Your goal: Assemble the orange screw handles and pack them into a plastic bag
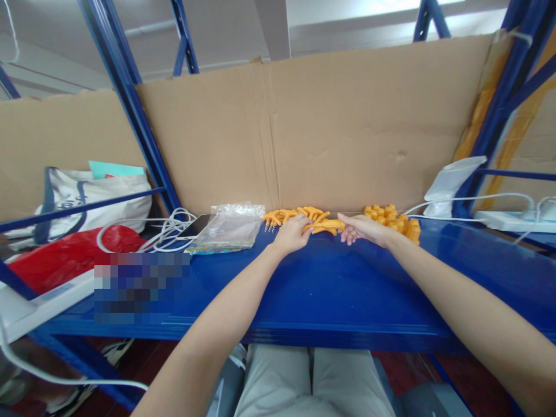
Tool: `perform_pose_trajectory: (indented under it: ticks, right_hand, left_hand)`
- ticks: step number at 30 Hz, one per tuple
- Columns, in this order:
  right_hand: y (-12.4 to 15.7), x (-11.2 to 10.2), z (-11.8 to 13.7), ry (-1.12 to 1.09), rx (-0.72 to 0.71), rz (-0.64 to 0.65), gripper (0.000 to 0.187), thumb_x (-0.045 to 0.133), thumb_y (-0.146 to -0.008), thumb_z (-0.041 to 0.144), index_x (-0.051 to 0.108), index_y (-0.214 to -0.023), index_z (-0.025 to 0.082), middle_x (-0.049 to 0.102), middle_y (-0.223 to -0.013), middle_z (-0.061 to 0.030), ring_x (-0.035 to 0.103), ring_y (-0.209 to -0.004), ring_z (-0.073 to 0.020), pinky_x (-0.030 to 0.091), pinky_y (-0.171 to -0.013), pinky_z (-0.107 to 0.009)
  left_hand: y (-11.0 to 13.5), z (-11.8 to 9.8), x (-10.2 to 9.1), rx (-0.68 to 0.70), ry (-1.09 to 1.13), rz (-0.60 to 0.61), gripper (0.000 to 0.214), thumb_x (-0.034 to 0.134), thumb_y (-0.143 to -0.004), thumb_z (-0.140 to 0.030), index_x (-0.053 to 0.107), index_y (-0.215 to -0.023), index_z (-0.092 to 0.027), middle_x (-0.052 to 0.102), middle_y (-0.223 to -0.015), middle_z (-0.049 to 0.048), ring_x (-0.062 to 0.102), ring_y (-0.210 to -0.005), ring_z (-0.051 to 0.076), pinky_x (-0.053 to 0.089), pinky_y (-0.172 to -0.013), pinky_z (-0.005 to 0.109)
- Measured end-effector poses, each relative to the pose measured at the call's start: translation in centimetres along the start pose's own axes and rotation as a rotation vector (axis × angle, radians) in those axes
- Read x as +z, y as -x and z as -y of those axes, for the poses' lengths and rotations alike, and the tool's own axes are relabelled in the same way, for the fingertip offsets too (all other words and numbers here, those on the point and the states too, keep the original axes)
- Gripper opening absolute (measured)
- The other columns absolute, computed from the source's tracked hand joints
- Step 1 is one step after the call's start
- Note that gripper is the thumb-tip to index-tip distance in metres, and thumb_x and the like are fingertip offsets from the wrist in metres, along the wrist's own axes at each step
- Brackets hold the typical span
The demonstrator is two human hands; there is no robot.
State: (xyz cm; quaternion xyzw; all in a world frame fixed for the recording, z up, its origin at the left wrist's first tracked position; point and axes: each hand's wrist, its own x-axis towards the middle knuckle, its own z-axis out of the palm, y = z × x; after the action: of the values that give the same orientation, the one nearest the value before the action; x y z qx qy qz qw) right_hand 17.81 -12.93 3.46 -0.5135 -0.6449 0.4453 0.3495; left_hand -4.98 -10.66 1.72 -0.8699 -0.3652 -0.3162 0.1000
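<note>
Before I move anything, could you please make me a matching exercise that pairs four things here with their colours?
Things
1. Piece between the left hand and right hand
2. Tabletop
3. Cardboard sheet standing at the back
4. Shiny bundle in front of the tote bag

Colours
A. Brown
B. Red
C. Orange-yellow
D. Blue

Pairs: 1-C; 2-D; 3-A; 4-B

This looks like a workshop, with a blue metal bench [339,295] (cardboard [347,127] behind) and yellow parts [382,215].
</note>
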Motion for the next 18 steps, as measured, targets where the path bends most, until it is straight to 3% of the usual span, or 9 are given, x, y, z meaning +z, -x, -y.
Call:
perform_pose_trajectory:
  ticks: [4,9,14,18]
  right_hand:
    - [-0.45,0.30,0.09,0.045,0.092,-0.065,0.058,0.034,-0.093,0.058,0.055,-0.063,0.014,0.057,-0.044,-0.0056,0.049,-0.034,-0.0084,0.032,-0.034,-0.018]
    - [-0.29,0.15,0.13,0.066,0.137,-0.034,0.058,0.029,-0.093,0.061,0.057,-0.074,0.014,0.063,-0.054,-0.0076,0.051,-0.036,-0.0091,0.033,-0.033,-0.018]
    - [0.29,-0.27,0.04,0.008,-0.004,-0.052,0.029,0.054,-0.090,0.044,0.057,-0.098,0.017,0.070,-0.088,-0.0078,0.061,-0.054,-0.0097,0.044,-0.045,-0.018]
    - [0.18,-0.52,-0.30,0.024,-0.091,-0.028,0.024,0.067,-0.083,0.032,0.059,-0.100,0.017,0.070,-0.091,-0.0070,0.063,-0.061,-0.0100,0.046,-0.052,-0.018]
  left_hand:
    - [0.00,0.03,0.22,0.040,0.007,-0.005,0.014,0.052,-0.086,-0.022,0.063,-0.092,-0.016,0.062,-0.096,0.0086,0.059,-0.092,0.021,0.049,-0.084,0.035]
    - [-0.02,0.37,0.57,0.043,0.012,-0.027,0.012,0.054,-0.085,-0.021,0.063,-0.091,-0.016,0.063,-0.095,0.0076,0.060,-0.090,0.021,0.049,-0.081,0.034]
    - [0.00,0.56,0.59,0.026,-0.006,-0.021,0.011,0.054,-0.084,-0.020,0.063,-0.089,-0.016,0.064,-0.094,0.0073,0.061,-0.090,0.021,0.050,-0.082,0.034]
    - [-0.03,0.65,0.64,0.031,-0.007,-0.023,0.012,0.054,-0.084,-0.020,0.063,-0.090,-0.016,0.064,-0.095,0.0078,0.061,-0.090,0.021,0.050,-0.082,0.034]
